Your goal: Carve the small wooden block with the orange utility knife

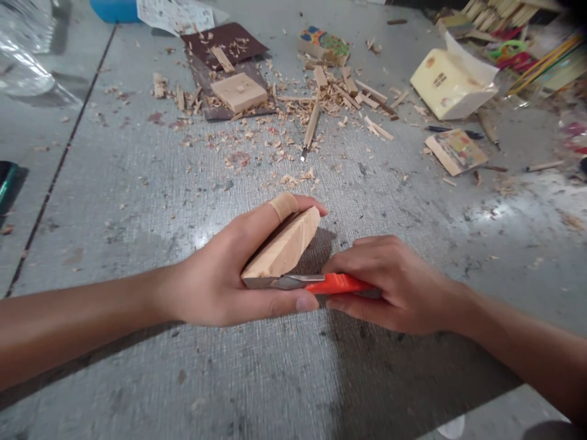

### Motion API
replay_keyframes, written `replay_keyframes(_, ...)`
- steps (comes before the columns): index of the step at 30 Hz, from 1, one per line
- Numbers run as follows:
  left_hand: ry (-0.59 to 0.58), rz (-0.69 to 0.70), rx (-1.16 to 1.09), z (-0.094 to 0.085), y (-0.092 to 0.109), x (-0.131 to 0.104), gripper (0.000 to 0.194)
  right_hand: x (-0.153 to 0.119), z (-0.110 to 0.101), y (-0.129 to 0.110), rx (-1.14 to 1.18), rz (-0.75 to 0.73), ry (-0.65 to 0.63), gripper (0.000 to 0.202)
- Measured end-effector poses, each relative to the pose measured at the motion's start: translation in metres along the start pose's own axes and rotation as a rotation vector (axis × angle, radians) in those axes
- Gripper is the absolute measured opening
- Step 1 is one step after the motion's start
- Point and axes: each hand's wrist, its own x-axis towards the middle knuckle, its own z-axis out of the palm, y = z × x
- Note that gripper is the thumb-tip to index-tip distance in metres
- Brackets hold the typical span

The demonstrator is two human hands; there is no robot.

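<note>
My left hand (229, 269) grips a pale wooden block (284, 247) between the thumb below and the fingers behind it. A tan bandage (284, 206) is wrapped round one finger. The block has a slanted, cut face on its right side. My right hand (389, 284) is closed round the orange handle of a knife (339, 283). The knife's metal blade points left and touches the block's lower edge, just above my left thumb.
Beyond my hands, wood shavings and a carving tool (312, 125) lie on the grey table (151, 379). Brown sandpaper (238, 43) bears a square wood piece (239, 93). A yellow tissue pack (447, 82), a patterned block (457, 151) and plastic wrapping (27, 67) lie around.
</note>
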Motion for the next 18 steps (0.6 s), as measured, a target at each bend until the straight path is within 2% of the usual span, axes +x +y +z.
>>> replay_keyframes(4,-0.009,-0.008,0.003,-0.001,0.004,0.002,0.078,0.0,0.0,0.001,0.01,0.002,-0.002,0.024)
replay_keyframes(10,0.021,-0.115,-0.039,0.0,0.017,0.004,0.074,0.0,-0.001,0.0,0.004,0.01,-0.01,0.024)
replay_keyframes(18,0.021,-0.091,-0.057,0.0,0.016,0.005,0.071,0.0,-0.001,0.0,0.013,-0.001,-0.006,0.027)
